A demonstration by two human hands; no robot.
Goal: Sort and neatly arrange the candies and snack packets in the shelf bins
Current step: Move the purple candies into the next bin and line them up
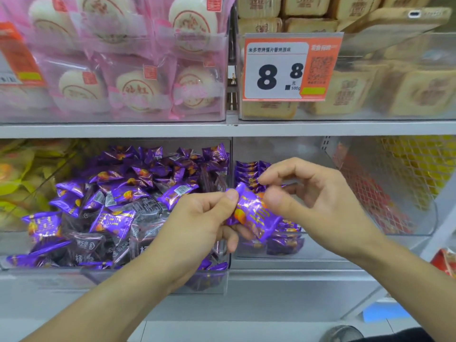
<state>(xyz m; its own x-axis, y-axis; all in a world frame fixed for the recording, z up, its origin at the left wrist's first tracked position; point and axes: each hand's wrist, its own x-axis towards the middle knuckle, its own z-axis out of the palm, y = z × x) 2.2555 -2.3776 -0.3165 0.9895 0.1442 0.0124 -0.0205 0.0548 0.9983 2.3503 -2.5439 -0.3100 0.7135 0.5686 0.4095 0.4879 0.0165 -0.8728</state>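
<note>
Left hand (pixel 204 215): thumb on top and fingers curled underneath, pinching the left end of a purple candy packet (pixel 254 215).
Right hand (pixel 318 193): thumb pressed against the packet's right upper edge; the other fingers arch above it, bent and loosely spread, the index fingertip clear of the wrapper.
Purple candy packet: held between both hands, tilted, in front of the divide between the two lower bins.
Left clear bin (pixel 158 280): heaped with loose purple candy packets (pixel 111 193) lying at all angles, some darker ones mixed in.
Right clear bin (pixel 357 245): purple packets stand in a tidy row (pixel 249 174) along its left side, more stacked near the front under the hands; the rest of the bin's floor shows bare.
Upper shelf, left: pink-wrapped round pastries (pixel 138 90).
Upper shelf, right: tan square cakes (pixel 350 95) behind an orange price tag (pixel 291 70) reading 8.8.
Far left: yellow packets (pixel 17 174).
</note>
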